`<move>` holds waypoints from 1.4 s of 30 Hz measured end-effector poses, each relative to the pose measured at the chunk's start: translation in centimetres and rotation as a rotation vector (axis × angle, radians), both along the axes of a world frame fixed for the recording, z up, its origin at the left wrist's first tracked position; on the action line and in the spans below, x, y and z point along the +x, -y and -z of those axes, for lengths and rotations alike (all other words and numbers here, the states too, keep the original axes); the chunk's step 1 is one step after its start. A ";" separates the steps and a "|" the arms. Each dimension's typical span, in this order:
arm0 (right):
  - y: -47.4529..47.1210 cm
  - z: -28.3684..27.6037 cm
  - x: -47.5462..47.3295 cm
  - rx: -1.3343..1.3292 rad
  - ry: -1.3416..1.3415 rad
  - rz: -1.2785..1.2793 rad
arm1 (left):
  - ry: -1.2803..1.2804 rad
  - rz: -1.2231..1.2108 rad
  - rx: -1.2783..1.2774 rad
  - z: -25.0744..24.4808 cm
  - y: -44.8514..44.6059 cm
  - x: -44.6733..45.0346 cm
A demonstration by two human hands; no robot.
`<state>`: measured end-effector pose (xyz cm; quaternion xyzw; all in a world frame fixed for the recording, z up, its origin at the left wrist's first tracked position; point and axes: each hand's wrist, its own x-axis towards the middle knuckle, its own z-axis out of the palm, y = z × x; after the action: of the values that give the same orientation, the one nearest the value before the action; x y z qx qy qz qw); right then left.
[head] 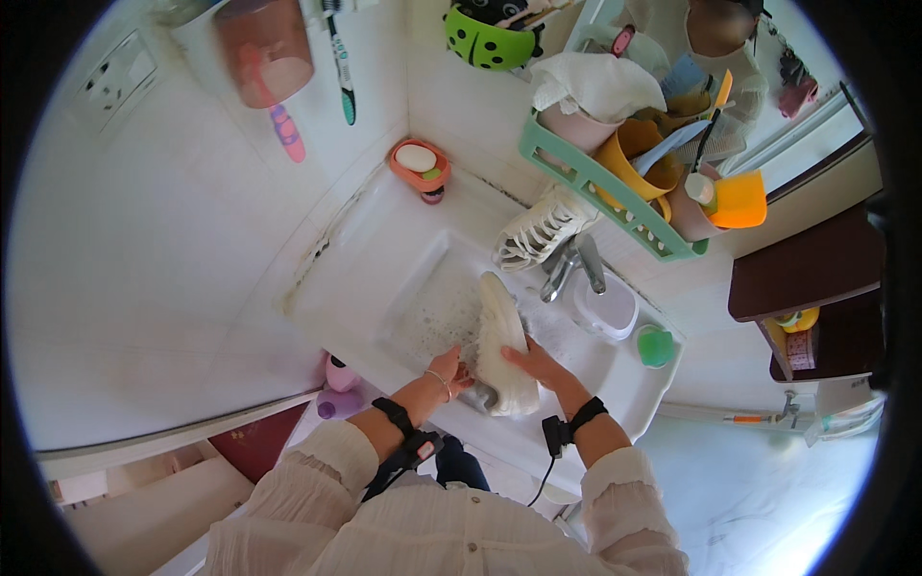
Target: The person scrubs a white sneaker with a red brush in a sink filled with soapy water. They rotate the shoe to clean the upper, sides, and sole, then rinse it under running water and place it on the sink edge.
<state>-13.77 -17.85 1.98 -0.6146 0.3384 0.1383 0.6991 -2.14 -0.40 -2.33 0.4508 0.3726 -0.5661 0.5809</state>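
Observation:
A white shoe (500, 345) is held on its side over the sink basin, with its toe towards the tap. My right hand (536, 362) grips it from the right, thumb on the near face. Beside the heel end, my left hand (454, 373) is low in the basin with bent fingers; whether it holds anything cannot be told. Sudsy water (439, 309) lies in the white sink (360, 288). Behind the tap's left side rests a second white shoe with laces (536, 234). The chrome tap (573, 266) is between that shoe and a white soap dish (609, 306).
An orange soap holder (420, 164) sits at the back left corner. A green jar (654, 346) stands on the right ledge. Above the tap hangs a green rack (612, 194) with cups. Pink and purple bottles (338, 403) are below the sink's left edge. A dark shelf (807, 266) juts out at right.

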 end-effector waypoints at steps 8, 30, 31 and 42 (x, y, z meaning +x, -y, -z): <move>-3.1 -6.4 2.1 -0.769 -0.035 -0.240 | 0.060 0.134 -0.012 -1.7 2.3 -3.1; -4.5 -16.3 1.6 -1.013 0.206 0.272 | -0.322 -0.370 -0.678 -8.9 3.6 0.4; -4.5 -16.4 1.8 -0.998 0.219 0.289 | -0.347 -0.374 -0.703 -8.8 3.6 0.3; -5.8 -16.4 2.2 -0.943 0.215 0.319 | -0.129 -0.038 -0.820 -9.0 4.0 2.9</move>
<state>-11.56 -12.09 18.42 -0.8147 0.3796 -0.2019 0.3890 0.80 -4.42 6.64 0.1385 0.1600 -0.6839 0.6981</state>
